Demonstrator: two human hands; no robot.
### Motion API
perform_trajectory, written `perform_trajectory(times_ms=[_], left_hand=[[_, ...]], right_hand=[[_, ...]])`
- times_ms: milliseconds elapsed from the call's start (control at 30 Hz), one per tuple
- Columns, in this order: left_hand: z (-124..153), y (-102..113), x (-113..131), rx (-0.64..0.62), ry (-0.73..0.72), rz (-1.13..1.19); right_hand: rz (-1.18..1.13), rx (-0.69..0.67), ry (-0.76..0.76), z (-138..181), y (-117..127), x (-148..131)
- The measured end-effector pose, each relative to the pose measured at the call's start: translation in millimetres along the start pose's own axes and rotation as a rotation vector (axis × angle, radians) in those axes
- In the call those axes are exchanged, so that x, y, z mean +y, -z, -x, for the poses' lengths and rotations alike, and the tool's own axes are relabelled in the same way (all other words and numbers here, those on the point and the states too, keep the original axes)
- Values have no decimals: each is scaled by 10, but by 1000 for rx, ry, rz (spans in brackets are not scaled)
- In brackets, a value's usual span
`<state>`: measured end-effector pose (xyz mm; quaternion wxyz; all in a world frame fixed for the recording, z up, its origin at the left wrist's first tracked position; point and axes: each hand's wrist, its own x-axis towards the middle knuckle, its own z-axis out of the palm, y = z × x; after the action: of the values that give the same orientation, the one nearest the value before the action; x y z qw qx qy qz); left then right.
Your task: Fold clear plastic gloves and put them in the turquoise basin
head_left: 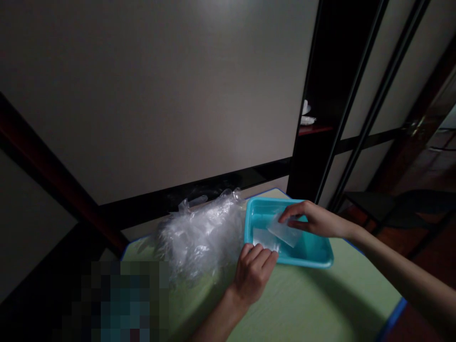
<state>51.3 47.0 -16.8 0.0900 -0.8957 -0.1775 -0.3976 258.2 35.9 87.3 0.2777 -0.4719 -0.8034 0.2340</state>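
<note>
A turquoise plastic tray (322, 259) sits on a green table (313, 304). My right hand (315, 219) reaches over the tray and pinches a small clear plastic bag (285, 232) above its inside. A second clear piece (265, 239) lies in the tray's left part. My left hand (253, 271) rests curled at the tray's near left rim, fingertips touching that piece. A big heap of crumpled clear plastic bags (199, 235) lies just left of the tray.
A pale wall panel with a dark rail (199, 187) stands right behind the table. Dark vertical poles (356, 104) and a shelf with white items (306, 116) are at the right. A blurred patch covers the lower left. The room is dim.
</note>
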Motion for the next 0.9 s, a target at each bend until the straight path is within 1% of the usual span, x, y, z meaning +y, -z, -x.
perform_trajectory(times_ms=[67, 200, 533, 800, 900], left_hand=[[16, 2, 1, -3, -1, 14], [43, -6, -8, -5, -11, 26], [32, 2, -17, -11, -15, 39], [37, -28, -29, 37, -30, 26], [44, -36, -36, 36, -30, 39]], right_hand=[[53, -79, 3, -87, -32, 102], [71, -155, 7, -156, -102, 229], [119, -291, -80, -157, -192, 357], [252, -408, -153, -210, -218, 440], [315, -419, -160, -218, -211, 442]])
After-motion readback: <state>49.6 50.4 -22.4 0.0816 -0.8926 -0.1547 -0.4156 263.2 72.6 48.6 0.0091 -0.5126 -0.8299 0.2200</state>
